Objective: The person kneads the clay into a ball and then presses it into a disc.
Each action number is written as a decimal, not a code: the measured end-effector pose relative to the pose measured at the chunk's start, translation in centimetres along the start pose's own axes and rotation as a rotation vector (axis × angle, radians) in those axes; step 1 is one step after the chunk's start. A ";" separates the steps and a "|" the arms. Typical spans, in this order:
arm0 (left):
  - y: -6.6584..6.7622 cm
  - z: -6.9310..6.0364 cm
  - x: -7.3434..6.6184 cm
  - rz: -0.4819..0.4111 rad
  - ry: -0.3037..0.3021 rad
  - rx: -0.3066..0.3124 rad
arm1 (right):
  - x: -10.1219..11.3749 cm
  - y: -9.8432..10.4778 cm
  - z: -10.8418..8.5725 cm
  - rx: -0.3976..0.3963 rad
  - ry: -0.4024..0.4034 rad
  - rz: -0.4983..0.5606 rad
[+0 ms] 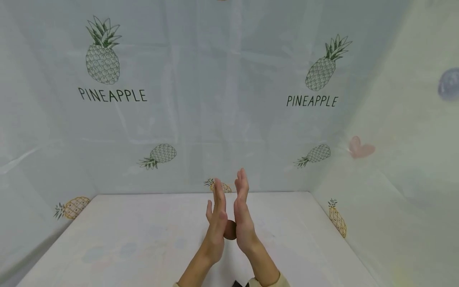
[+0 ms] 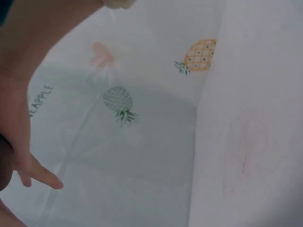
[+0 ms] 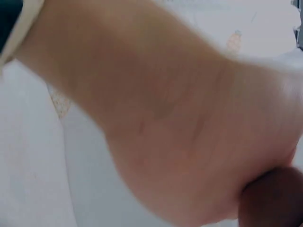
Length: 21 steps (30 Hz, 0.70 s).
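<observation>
A small dark brown round object (image 1: pixel 230 230) is held between the two palms in the head view, above the white table. My left hand (image 1: pixel 216 225) presses it from the left and my right hand (image 1: pixel 244 217) from the right, both with fingers extended upward and forward. The fingertips stand apart. At the left edge of the left wrist view, part of the brown object (image 2: pixel 5 163) shows beside a hand. The right wrist view has the brown object (image 3: pixel 272 198) against the palm side of my right hand (image 3: pixel 189 127).
The white table (image 1: pixel 136 235) has faint coloured spots. Behind it hangs a pale curtain (image 1: pixel 215 99) printed with pineapples and lettering, and another pale sheet (image 1: pixel 401 159) with a heart stands on the right. A small black item (image 1: pixel 236 284) shows at the bottom edge, between the forearms.
</observation>
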<state>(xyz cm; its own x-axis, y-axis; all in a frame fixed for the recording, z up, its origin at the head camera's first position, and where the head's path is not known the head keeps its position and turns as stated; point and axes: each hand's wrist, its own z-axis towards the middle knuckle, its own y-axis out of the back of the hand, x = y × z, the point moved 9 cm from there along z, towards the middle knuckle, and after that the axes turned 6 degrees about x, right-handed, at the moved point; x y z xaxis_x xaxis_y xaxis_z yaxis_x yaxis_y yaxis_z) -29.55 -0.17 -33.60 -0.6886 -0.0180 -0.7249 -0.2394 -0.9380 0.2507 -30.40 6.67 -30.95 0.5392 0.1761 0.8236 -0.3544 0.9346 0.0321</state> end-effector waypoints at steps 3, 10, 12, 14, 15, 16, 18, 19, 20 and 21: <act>-0.5 -0.1 -0.3 -0.091 0.018 0.034 | -0.7 0.6 0.3 -0.030 -0.018 0.013; 0.4 -0.1 -1.5 -0.172 0.011 0.016 | -3.1 -0.6 0.7 0.059 -0.113 0.147; 1.0 0.0 -1.6 -0.174 0.009 0.003 | -3.7 -1.5 0.6 0.117 -0.160 0.203; 1.5 0.0 -1.5 -0.168 0.010 -0.014 | -4.0 -2.3 0.5 0.165 -0.201 0.256; 1.8 0.1 -1.5 -0.164 0.008 -0.020 | -4.1 -2.6 0.4 0.183 -0.219 0.278; 2.0 0.1 -1.5 -0.158 0.005 -0.028 | -4.1 -2.9 0.3 0.201 -0.230 0.295; 2.6 0.3 -1.4 -0.148 -0.004 -0.048 | -3.9 -3.5 0.2 0.226 -0.246 0.322; 3.0 0.3 -1.4 -0.137 0.000 -0.063 | -3.8 -3.7 0.1 0.235 -0.252 0.335; 3.3 0.4 -1.3 -0.131 0.000 -0.076 | -3.7 -3.9 0.0 0.243 -0.257 0.346; 3.6 0.4 -1.1 -0.123 0.005 -0.091 | -3.6 -4.1 0.0 0.251 -0.261 0.359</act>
<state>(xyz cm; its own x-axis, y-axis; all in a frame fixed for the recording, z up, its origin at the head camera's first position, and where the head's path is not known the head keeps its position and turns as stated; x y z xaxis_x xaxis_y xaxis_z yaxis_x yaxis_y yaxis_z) -29.92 -3.38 -31.63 -0.6543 0.0974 -0.7500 -0.2587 -0.9607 0.1009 -30.86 2.19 -34.03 0.1526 0.3592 0.9207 -0.6719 0.7209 -0.1699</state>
